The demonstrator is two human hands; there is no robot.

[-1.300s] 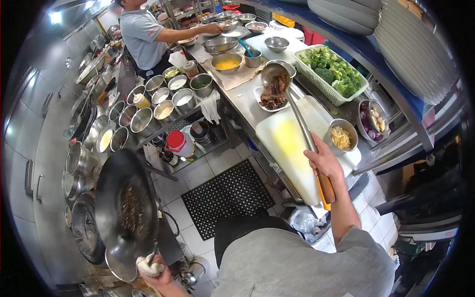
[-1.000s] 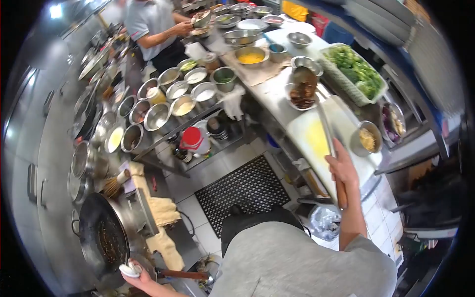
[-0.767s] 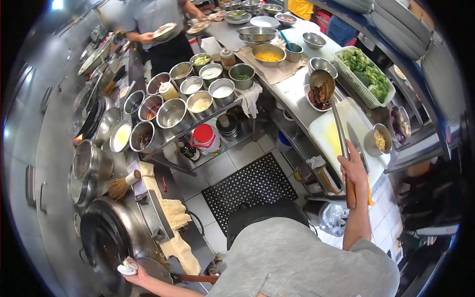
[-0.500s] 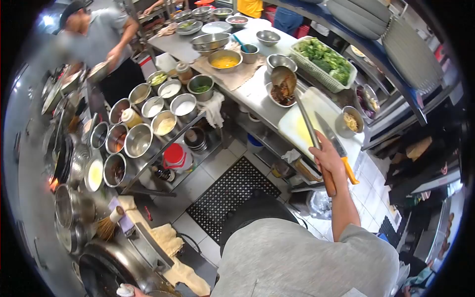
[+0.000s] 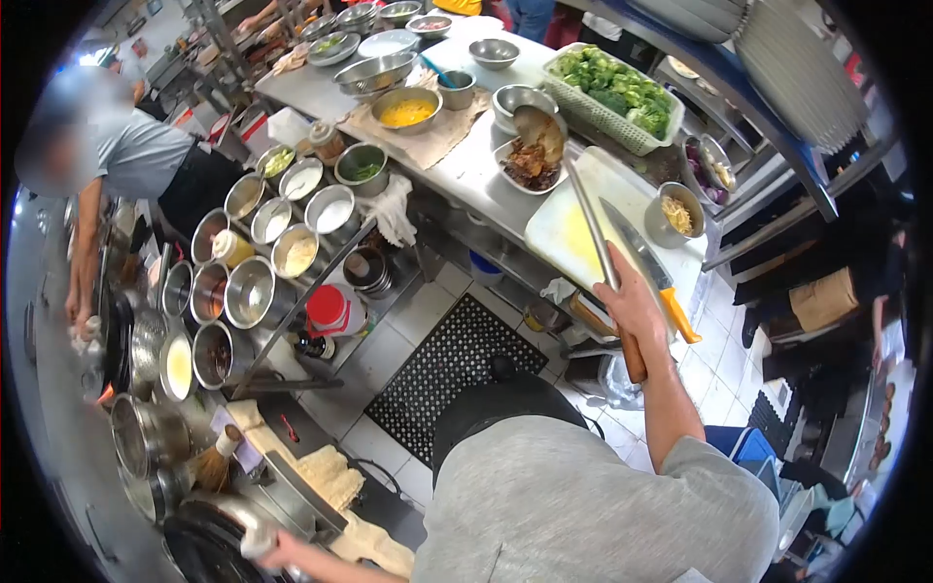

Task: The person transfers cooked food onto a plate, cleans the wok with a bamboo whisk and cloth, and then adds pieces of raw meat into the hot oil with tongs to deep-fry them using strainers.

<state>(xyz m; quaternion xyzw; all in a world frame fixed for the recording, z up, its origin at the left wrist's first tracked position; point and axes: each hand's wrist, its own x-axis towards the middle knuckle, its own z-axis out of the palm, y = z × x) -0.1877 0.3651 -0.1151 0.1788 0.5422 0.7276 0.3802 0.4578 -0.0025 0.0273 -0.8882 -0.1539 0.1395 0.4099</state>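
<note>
My right hand (image 5: 632, 301) is wrapped round the wooden-ended handle of a long metal ladle (image 5: 590, 219). The ladle's bowl is tipped over a white dish (image 5: 515, 181) of dark, saucy food (image 5: 535, 167). Under my right forearm and beside the hand, an orange-handled knife (image 5: 649, 260) lies on the white cutting board (image 5: 562, 233). At the lower left, my left hand (image 5: 284, 552) is closed on the pale, cloth-like wrapped handle of a dark wok (image 5: 199, 544). The wok's inside is mostly cut off by the frame edge.
A basket of broccoli (image 5: 593, 101) and a metal pot of yellowish shreds (image 5: 674, 216) stand near the board. Several metal containers of ingredients fill the rack (image 5: 321, 277) at left. A co-worker (image 5: 146, 146) leans over the stove. A black mat (image 5: 437, 379) covers part of the floor.
My left hand and the wok handle have come further into view. More brown food shows in the dish under the ladle. The co-worker has bent toward the stove, and the view has shifted slightly.
</note>
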